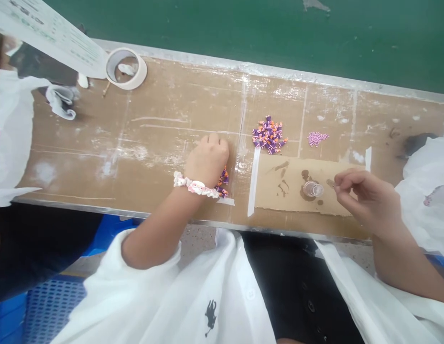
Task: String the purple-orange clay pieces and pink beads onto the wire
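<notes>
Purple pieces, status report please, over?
Left hand partly hiding the nearer purple pieces. Right hand pinched, beside small clear cup; any held item unclear. Farther purple pile fully visible.

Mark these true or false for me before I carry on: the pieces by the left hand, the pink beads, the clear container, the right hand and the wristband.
1. Small purple-and-orange pieces show beside the left hand. True.
2. The pink beads lie left of the larger purple-and-orange heap. False: they lie to its right.
3. The small clear container stands on the cardboard piece. True.
4. The right hand grips the tape roll. False: it is raised near the clear container; the tape roll lies apart, beyond the left hand.
5. A white-and-pink band circles the left wrist. True.
</notes>
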Action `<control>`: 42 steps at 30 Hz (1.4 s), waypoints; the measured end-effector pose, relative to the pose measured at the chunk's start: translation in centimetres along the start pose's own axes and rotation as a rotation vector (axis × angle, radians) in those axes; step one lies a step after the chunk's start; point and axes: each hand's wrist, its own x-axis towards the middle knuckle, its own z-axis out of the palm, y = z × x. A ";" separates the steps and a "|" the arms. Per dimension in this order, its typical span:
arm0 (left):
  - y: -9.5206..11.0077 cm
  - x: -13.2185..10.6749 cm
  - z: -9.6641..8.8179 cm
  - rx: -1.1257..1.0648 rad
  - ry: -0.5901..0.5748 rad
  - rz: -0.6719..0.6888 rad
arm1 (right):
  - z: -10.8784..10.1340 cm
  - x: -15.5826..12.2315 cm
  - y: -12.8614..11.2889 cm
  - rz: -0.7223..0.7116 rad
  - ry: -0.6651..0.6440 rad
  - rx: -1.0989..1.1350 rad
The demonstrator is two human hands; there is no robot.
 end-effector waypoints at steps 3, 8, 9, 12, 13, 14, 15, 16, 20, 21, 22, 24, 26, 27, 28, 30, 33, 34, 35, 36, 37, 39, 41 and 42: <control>-0.5 0.5 0.1 -0.022 0.033 0.018 | 0.3 -0.3 0.3 -0.023 -0.067 -0.190; -1.5 0.9 0.3 -0.180 0.185 0.089 | 0.8 -0.4 0.3 -0.146 -0.184 -0.378; -1.3 0.8 0.1 -0.276 0.252 0.081 | 0.8 -0.4 0.3 -0.177 -0.204 -0.388; 0.5 -0.4 -0.6 -0.743 0.378 -0.023 | 0.8 -0.3 0.1 -0.260 -0.255 -0.401; 1.4 -1.0 -0.9 -0.966 0.348 -0.082 | 0.8 -0.3 0.0 -0.277 -0.264 -0.418; 2.3 -1.5 -1.1 -1.221 0.272 -0.157 | 0.8 -0.2 0.0 -0.290 -0.273 -0.443; 3.3 -2.0 -1.4 -1.454 0.172 -0.234 | 0.9 -0.2 -0.1 -0.306 -0.277 -0.471; 4.1 -2.4 -1.6 -1.611 0.048 -0.311 | 0.9 -0.2 -0.2 -0.320 -0.278 -0.500; 6.5 -3.7 -1.9 -1.948 -0.427 -0.469 | 0.9 -0.1 -0.3 -0.357 -0.282 -0.518; 6.9 -3.9 -1.8 -2.002 -0.501 -0.472 | 0.8 -0.1 -0.3 -0.340 -0.272 -0.497; 7.3 -4.1 -1.6 -2.060 -0.554 -0.458 | 0.7 -0.2 -0.3 -0.309 -0.253 -0.467; 8.0 -4.6 -1.1 -2.180 -0.633 -0.398 | 0.6 -0.3 -0.4 -0.224 -0.175 -0.369; 8.8 -5.0 -0.6 -2.274 -0.684 -0.336 | 0.6 -0.5 -0.7 -0.155 -0.069 -0.196; 9.3 -5.2 -0.3 -2.303 -0.696 -0.312 | 0.8 -0.5 -0.9 -0.136 -0.021 -0.095; 9.7 -5.4 -0.2 -2.319 -0.702 -0.293 | 1.0 -0.6 -1.3 -0.127 0.024 0.001; 10.4 -5.6 0.0 -2.331 -0.718 -0.251 | 1.6 -0.5 -2.2 -0.126 0.086 0.139; 11.0 -5.9 0.0 -2.318 -0.803 -0.203 | 2.4 -0.1 -3.5 -0.167 0.127 0.192; 11.1 -6.0 0.0 -2.306 -0.831 -0.199 | 2.5 0.0 -3.8 -0.197 0.122 0.178; 11.2 -6.0 0.0 -2.295 -0.849 -0.200 | 2.6 0.2 -4.1 -0.233 0.107 0.152; 11.3 -6.1 -0.1 -2.289 -0.864 -0.203 | 2.7 0.4 -4.3 -0.272 0.086 0.122; 11.3 -6.2 -0.1 -2.292 -0.878 -0.206 | 2.7 0.5 -4.5 -0.307 0.066 0.092; 11.3 -6.3 -0.2 -2.318 -0.917 -0.208 | 2.7 0.7 -4.8 -0.355 0.035 0.054; 11.4 -6.2 -0.3 -2.351 -0.968 -0.212 | 2.8 0.7 -4.9 -0.370 0.036 0.041; 11.4 -6.2 -0.4 -2.365 -0.988 -0.211 | 2.8 0.6 -4.9 -0.368 0.040 0.037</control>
